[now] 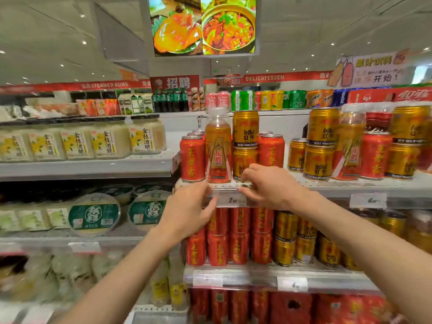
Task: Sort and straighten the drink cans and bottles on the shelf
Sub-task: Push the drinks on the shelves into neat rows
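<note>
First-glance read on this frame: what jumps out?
Both hands meet at the shelf edge in the centre: the left hand and right hand flank the price tag. Just above stands an orange drink bottle among red cans and stacked gold cans. A bright food screen hangs overhead.

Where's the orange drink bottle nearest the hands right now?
The orange bottle stands at the shelf's front edge, centre of the head view, between a red can and stacked gold cans, just above both hands.

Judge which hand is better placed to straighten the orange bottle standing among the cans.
Probably the left hand: it sits just below the orange bottle at the shelf edge, while the right hand is under the gold cans.
</note>
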